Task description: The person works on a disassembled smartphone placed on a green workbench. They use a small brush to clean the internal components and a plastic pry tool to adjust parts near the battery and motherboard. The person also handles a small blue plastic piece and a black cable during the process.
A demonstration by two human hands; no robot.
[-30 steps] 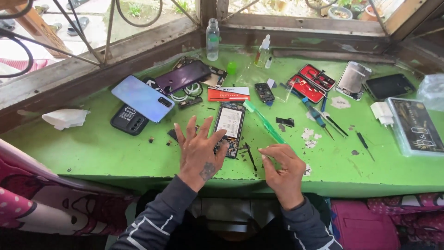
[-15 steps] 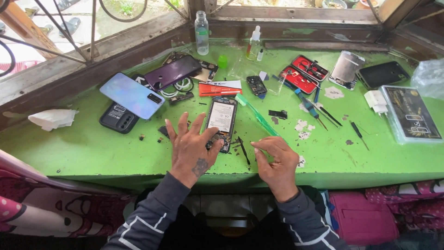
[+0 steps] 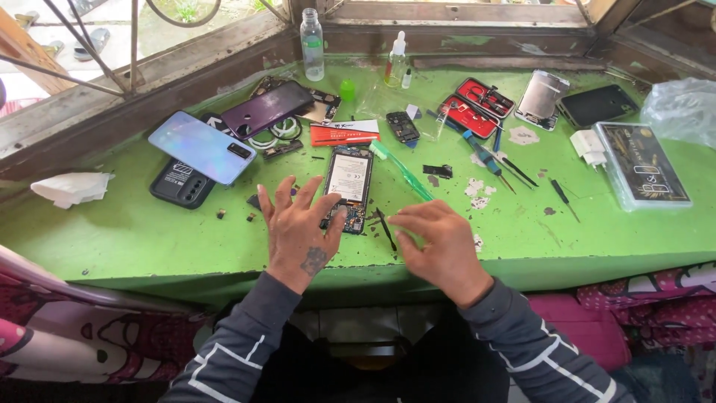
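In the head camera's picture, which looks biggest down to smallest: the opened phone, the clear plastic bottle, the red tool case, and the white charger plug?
1. Opened phone
2. Red tool case; nearly alike, and it lies farther off, so unsure
3. Clear plastic bottle
4. White charger plug

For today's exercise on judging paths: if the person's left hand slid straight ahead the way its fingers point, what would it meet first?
Probably the opened black phone with its exposed battery: the left hand already has fingertips at its lower edge.

Left hand (image 3: 302, 231) flat, fingers spread, right hand (image 3: 440, 242) loosely curled
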